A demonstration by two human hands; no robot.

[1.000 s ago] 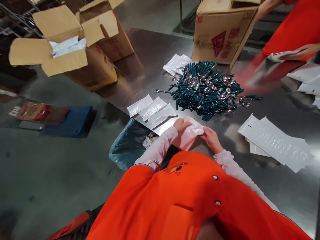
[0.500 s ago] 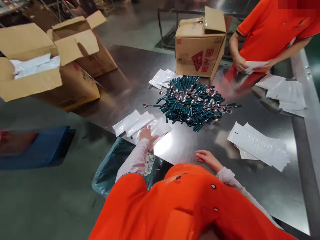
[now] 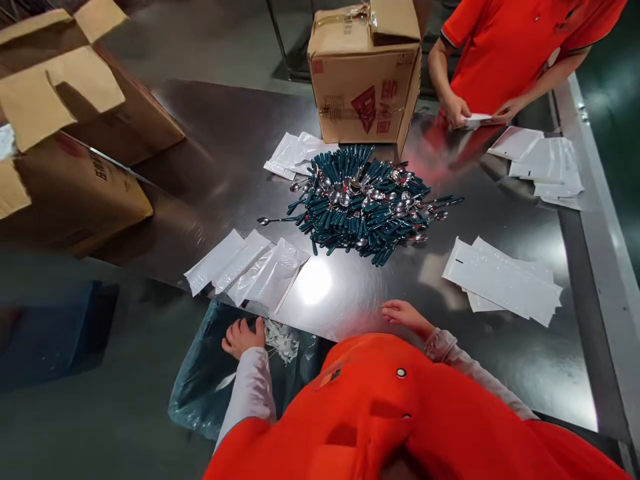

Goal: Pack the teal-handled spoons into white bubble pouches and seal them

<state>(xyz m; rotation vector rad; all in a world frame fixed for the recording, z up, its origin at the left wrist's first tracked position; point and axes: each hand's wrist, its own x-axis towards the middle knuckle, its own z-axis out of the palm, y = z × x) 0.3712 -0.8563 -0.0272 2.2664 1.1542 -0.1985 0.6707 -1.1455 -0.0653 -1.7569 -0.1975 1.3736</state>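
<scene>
Head view: left hand (image 3: pixel 243 339), fingers parted, hangs over the bin (image 3: pixel 193 390) near packets (image 3: pixel 277 273); right hand (image 3: pixel 406 316), loosely spread, at the table (image 3: pixel 345 290).

The counter (image 3: pixel 345 290) lay free at six o'clock from the spoons (image 3: pixel 360 207); a box (image 3: pixel 363 93) blocked twelve, envelopes (image 3: pixel 500 277) four, packets (image 3: pixel 243 262) eight.

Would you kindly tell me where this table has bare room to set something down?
Bare patches of table lie between the spoon pile and the left cartons, and between the pile and the right hand. White packets crowd the near-left edge.
</scene>
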